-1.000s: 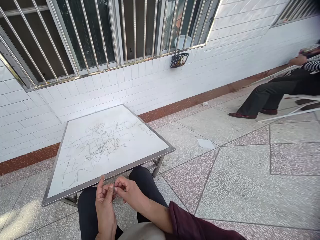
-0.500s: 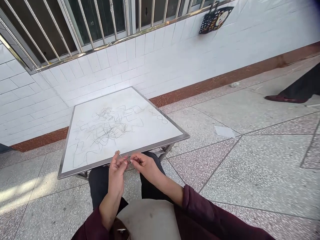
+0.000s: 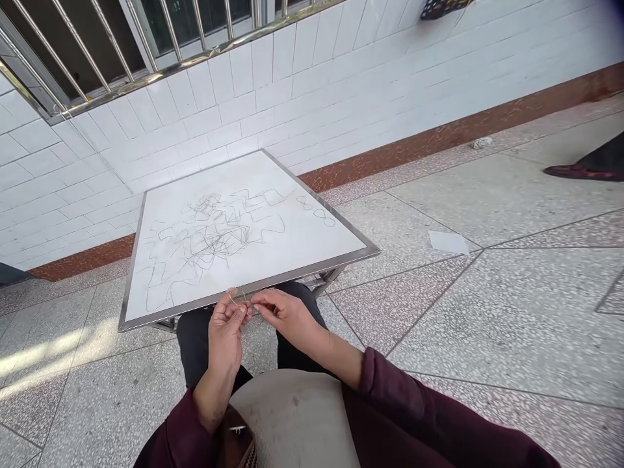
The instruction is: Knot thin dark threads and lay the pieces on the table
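My left hand is closed in a pinch, thumb against fingers, on a thin pale wire that curves up in a small loop. My right hand pinches at the same wire from the right, its fingertips almost touching the left ones. Both hands are just off the front edge of a white table with a metal rim. On the tabletop lies a loose tangle of thin bent wires, many of them zigzag. Some looped, figure-eight pieces lie near the right edge.
Behind the table stands a white tiled wall with a barred window. A dark patterned basket hangs at the top. White paper lies on the speckled floor. Another person's shoe shows at the far right.
The wire between my hands now shows a wider curve above the left fingertips. My hands stay close together at the table edge. The view has tilted down slightly.
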`<state>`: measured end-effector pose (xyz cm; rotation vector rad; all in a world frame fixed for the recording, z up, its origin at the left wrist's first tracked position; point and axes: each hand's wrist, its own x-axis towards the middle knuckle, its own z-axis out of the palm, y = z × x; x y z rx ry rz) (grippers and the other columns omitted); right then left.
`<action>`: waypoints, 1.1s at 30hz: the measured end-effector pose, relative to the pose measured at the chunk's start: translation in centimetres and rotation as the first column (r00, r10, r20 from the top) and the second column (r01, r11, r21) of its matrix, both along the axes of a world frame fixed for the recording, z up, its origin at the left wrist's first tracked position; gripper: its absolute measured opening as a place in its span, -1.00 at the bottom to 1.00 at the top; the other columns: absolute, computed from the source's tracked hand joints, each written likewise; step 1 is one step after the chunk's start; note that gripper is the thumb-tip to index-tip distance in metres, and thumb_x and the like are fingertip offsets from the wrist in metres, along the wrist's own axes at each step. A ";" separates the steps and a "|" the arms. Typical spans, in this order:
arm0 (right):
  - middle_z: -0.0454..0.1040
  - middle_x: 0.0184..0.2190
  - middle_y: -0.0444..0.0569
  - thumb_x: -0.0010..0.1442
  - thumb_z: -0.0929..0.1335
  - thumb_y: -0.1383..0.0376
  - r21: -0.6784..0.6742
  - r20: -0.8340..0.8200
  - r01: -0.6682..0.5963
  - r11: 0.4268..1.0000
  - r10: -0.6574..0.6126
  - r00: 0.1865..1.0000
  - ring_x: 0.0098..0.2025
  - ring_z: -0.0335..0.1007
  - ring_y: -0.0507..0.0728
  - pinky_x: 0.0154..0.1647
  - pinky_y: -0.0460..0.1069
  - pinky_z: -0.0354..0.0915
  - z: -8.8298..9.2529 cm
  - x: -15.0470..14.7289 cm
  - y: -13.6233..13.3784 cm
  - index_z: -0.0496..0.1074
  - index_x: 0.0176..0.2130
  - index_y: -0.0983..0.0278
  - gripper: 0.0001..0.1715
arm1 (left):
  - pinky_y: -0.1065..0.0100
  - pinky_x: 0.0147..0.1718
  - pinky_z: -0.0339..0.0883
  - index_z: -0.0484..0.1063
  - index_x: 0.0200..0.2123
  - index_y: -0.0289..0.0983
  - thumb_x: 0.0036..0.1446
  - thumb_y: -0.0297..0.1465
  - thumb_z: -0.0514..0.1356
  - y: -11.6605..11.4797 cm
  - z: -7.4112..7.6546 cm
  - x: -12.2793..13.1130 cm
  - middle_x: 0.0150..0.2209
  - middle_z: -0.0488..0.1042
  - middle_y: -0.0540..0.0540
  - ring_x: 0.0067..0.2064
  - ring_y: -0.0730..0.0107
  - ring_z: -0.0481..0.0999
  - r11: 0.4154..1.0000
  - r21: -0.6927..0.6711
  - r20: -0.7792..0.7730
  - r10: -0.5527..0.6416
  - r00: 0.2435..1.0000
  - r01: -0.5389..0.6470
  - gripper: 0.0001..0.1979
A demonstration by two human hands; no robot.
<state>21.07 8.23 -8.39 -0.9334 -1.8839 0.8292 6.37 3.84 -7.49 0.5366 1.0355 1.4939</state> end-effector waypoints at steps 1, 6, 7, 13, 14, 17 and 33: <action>0.55 -0.33 -0.05 0.21 0.29 0.40 0.040 0.016 -0.004 0.999 0.004 1.000 -0.30 0.44 0.11 -0.27 0.00 0.34 0.0 0.0 -0.1 0.51 -0.19 0.17 -0.76 | 0.37 -0.15 0.37 0.44 0.00 -0.26 -0.03 -0.40 0.42 -0.1 0.1 0.0 -0.38 0.55 0.02 -0.26 0.45 0.56 1.000 -0.001 0.003 0.005 1.000 -0.005 -0.51; 0.49 -0.40 -0.02 0.26 0.28 0.39 0.174 0.095 0.011 0.985 -0.028 0.995 -0.33 0.40 0.13 -0.27 0.01 0.35 0.0 -0.2 -0.5 0.54 -0.13 0.15 -0.72 | 0.38 -0.15 0.38 0.44 0.02 -0.23 -0.02 -0.41 0.41 -0.8 0.5 -0.3 -0.32 0.55 0.02 -0.28 0.48 0.55 1.000 0.001 -0.003 0.014 1.000 -0.014 -0.51; 0.48 -0.41 -0.03 0.26 0.28 0.39 0.193 0.107 0.015 0.981 -0.036 0.994 -0.33 0.39 0.13 -0.28 0.01 0.35 0.1 -0.2 -0.6 0.54 -0.14 0.15 -0.72 | 0.37 -0.14 0.38 0.44 0.02 -0.22 -0.02 -0.41 0.41 -0.9 0.6 -0.3 -0.30 0.56 0.00 -0.27 0.47 0.56 1.000 0.004 -0.008 0.009 1.000 -0.009 -0.51; 0.44 -0.43 -0.03 0.29 0.25 0.40 0.283 0.185 0.014 0.959 -0.069 0.980 -0.34 0.36 0.12 -0.31 -0.01 0.33 0.3 -0.3 -0.9 0.54 -0.15 0.16 -0.70 | 0.26 -0.07 0.40 0.42 0.04 -0.19 -0.01 -0.39 0.41 -1.9 1.1 -0.7 -0.20 0.59 -0.06 -0.19 0.37 0.59 1.000 0.028 -0.031 -0.013 0.999 0.014 -0.49; 0.44 -0.43 -0.03 0.29 0.25 0.40 0.291 0.200 0.010 0.957 -0.071 0.977 -0.34 0.36 0.12 -0.31 -0.01 0.32 0.3 -0.2 -1.0 0.54 -0.15 0.16 -0.70 | 0.26 -0.08 0.41 0.43 0.02 -0.20 -0.01 -0.39 0.41 -2.0 1.0 -0.8 -0.20 0.59 -0.06 -0.20 0.36 0.59 1.000 0.027 -0.036 0.000 0.999 0.001 -0.51; 0.44 -0.42 -0.03 0.30 0.26 0.40 0.298 0.235 -0.015 0.955 -0.059 0.970 -0.35 0.36 0.11 -0.36 -0.04 0.28 0.4 -0.2 -1.3 0.55 -0.14 0.16 -0.70 | 0.28 -0.14 0.43 0.46 -0.04 -0.23 -0.03 -0.37 0.42 -2.0 0.9 -0.9 -0.25 0.60 -0.06 -0.25 0.38 0.60 0.999 0.016 -0.047 0.039 0.998 -0.038 -0.56; 0.44 -0.39 -0.03 0.33 0.23 0.40 0.329 0.199 -0.115 0.937 0.050 0.979 -0.35 0.38 0.08 -0.37 -0.08 0.32 0.6 -0.5 -1.9 0.51 -0.05 0.18 -0.67 | 0.44 -0.26 0.39 0.48 -0.07 -0.24 -0.06 -0.40 0.44 -2.1 1.1 -0.6 -0.41 0.55 0.04 -0.38 0.54 0.51 0.996 0.007 -0.012 0.094 0.996 -0.094 -0.56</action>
